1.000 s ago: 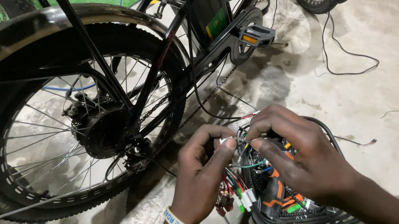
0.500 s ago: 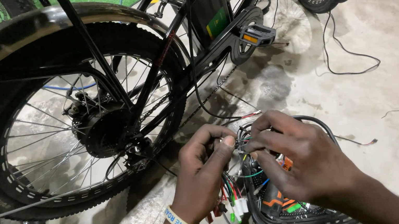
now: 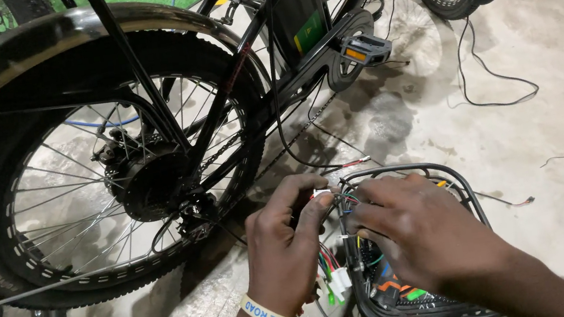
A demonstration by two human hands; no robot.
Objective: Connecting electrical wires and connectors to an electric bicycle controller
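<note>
Mid wiring job imo: left hand (image 3: 286,247) pinching white connector (image 3: 322,193), right hand (image 3: 423,230) pressing wire bundle (image 3: 343,205) in black tray (image 3: 467,190). Next needs careful plug alignment.

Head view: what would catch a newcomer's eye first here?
The big black rear wheel of a bicycle fills the left half, its hub motor at the middle. Low in the centre, the left hand and right hand pinch a bundle of coloured wires over an open black case on the concrete floor.
</note>
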